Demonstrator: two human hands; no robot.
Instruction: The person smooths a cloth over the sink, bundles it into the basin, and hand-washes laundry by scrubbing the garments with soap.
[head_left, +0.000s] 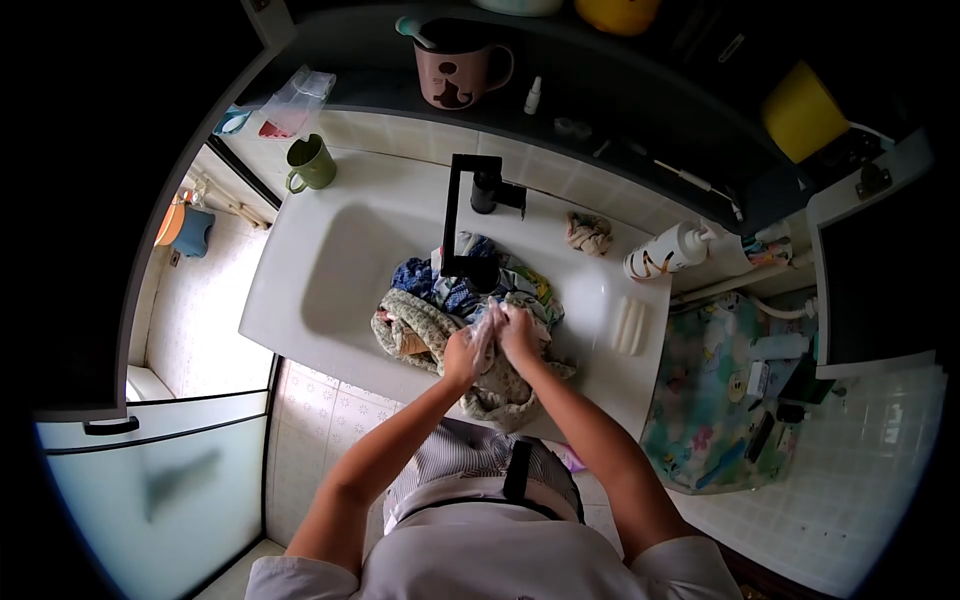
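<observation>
My left hand (463, 355) and my right hand (518, 335) meet over the washbasin, both closed on a wet, pale floral garment (497, 385). Whitish suds show between the fingers. The garment's lower part hangs over the basin's front edge. Under and beyond my hands lies a heap of clothes, including a blue patterned cloth (412, 278). A black faucet (452, 215) reaches over the heap; its spout end is just above the cloth. Part of the fabric inside my grip is hidden by my fingers.
The white washbasin (330, 290) carries a green mug (311, 162) at its back left. At the right are a crumpled cloth (589, 233), a white pump bottle (667, 251) and a soap dish (629, 326). A dark shelf above holds a pink mug (452, 78).
</observation>
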